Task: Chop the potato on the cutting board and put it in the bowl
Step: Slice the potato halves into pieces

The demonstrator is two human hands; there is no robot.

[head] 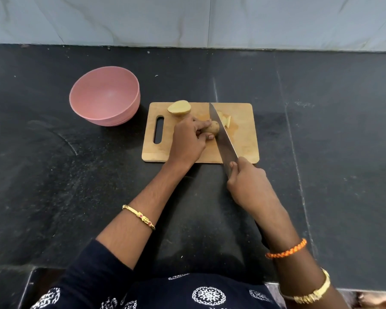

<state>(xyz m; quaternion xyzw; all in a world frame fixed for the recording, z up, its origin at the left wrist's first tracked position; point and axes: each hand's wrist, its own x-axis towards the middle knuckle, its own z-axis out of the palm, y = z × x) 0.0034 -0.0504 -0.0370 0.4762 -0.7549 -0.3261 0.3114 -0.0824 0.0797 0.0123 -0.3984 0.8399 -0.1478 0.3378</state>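
Observation:
A wooden cutting board (243, 139) lies on the black counter. My left hand (188, 139) grips a potato piece (213, 128) at the board's middle, fingers and thumb curled round it. My right hand (246, 181) holds a large knife (223, 132) by the handle, with the blade lying against the right end of that piece. Several cut slices (225, 119) lie just right of the blade. A potato half (179, 107), cut face up, sits at the board's far left corner. The pink bowl (105, 95) stands empty, left of the board.
The black stone counter (321, 130) stretches on all sides, with a pale tiled wall (187, 18) behind it. The counter's front edge runs near my body. The board's handle slot (158, 130) faces the bowl.

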